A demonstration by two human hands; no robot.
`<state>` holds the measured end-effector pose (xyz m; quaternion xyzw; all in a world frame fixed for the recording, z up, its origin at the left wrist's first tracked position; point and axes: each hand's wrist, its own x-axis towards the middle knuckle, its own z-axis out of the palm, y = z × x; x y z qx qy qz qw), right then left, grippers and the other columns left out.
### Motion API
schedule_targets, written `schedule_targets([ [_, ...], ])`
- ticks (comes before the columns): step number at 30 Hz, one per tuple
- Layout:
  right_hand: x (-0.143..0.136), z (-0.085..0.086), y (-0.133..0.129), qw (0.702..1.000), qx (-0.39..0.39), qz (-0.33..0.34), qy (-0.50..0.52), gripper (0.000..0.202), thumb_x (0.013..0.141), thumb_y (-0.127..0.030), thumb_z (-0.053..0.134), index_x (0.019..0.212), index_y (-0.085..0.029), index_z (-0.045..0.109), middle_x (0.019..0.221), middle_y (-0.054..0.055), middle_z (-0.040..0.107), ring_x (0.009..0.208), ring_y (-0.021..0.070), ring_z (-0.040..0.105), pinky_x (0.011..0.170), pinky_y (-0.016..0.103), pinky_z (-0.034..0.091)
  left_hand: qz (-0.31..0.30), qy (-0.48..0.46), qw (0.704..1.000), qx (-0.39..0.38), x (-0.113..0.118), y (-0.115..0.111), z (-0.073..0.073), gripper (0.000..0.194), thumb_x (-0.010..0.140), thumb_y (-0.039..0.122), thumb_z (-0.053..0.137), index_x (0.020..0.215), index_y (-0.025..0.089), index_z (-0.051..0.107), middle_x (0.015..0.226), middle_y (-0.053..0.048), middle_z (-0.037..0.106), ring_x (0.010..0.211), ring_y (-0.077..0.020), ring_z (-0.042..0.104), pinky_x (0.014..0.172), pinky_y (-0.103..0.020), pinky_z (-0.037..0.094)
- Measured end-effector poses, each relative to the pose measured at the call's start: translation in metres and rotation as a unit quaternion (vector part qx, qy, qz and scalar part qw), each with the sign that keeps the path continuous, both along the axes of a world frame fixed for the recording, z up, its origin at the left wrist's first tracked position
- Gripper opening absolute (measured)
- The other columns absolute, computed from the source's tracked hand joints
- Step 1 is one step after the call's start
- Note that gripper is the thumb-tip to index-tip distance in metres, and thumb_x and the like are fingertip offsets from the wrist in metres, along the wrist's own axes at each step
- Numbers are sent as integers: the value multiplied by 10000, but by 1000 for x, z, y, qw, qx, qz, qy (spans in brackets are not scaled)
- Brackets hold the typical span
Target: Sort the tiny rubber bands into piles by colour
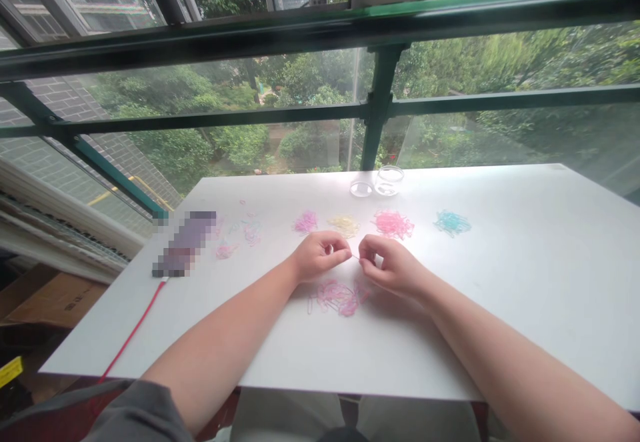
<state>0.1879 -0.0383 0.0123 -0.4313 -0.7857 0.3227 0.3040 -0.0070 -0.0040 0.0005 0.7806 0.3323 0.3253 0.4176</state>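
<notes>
My left hand point(323, 255) and my right hand point(390, 262) face each other just above the table's middle. Thumb and forefinger of each are pinched, and a thin pale loop point(355, 257) spans the small gap between them. Its kind is too small to make out. Below my hands lies a loose pile of pinkish loops point(340, 297), one long oval lying apart at its left. Beyond my hands run small heaps of similar loops: purple point(305, 222), pale yellow point(343, 226), pink point(393, 224) and teal point(452, 222).
Two clear round containers point(389, 181) stand at the white table's point(540, 282) back edge. More pale loops point(251, 232) are scattered at the left. A blurred-out phone-like object point(185, 243) with a red cable point(134, 327) lies near the left edge. Windows with a green frame rise behind.
</notes>
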Motion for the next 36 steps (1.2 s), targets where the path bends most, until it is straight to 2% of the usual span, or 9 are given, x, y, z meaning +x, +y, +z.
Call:
schedule_targets([
  [7, -1, 0, 0, 1000, -8, 4, -3, 76, 686, -122, 471, 670, -193, 449, 605, -25, 505, 561, 103, 447, 509, 218, 355, -33, 22, 999, -9, 1, -2, 0, 259, 825, 269, 491, 676, 121, 642, 655, -35, 618, 629, -106, 539, 593, -211, 412],
  [14, 0, 0, 1, 1000, 0, 0, 0, 76, 685, -123, 473, 672, -194, 446, 605, -25, 509, 559, 102, 452, 505, 214, 354, -3, 23, 1000, -7, 3, -2, 1, 188, 767, 291, 586, 756, 124, 672, 696, -33, 644, 569, -77, 487, 517, -193, 361],
  [21, 1, -2, 2, 1000, 10, -3, 4, 83, 680, -113, 471, 673, -192, 447, 619, -23, 513, 569, 103, 452, 520, 219, 358, -3, 24, 1000, 1, 2, -2, -1, 125, 722, 247, 617, 741, 130, 657, 709, -31, 650, 594, -80, 502, 538, -197, 357],
  [36, -1, -4, 4, 1000, 11, -6, 5, 103, 668, -97, 457, 680, -194, 426, 631, -32, 489, 572, 94, 435, 527, 216, 357, -3, 44, 999, -20, -1, -4, 2, 165, 694, 255, 623, 630, 127, 542, 587, 21, 506, 542, -64, 417, 525, -191, 339],
])
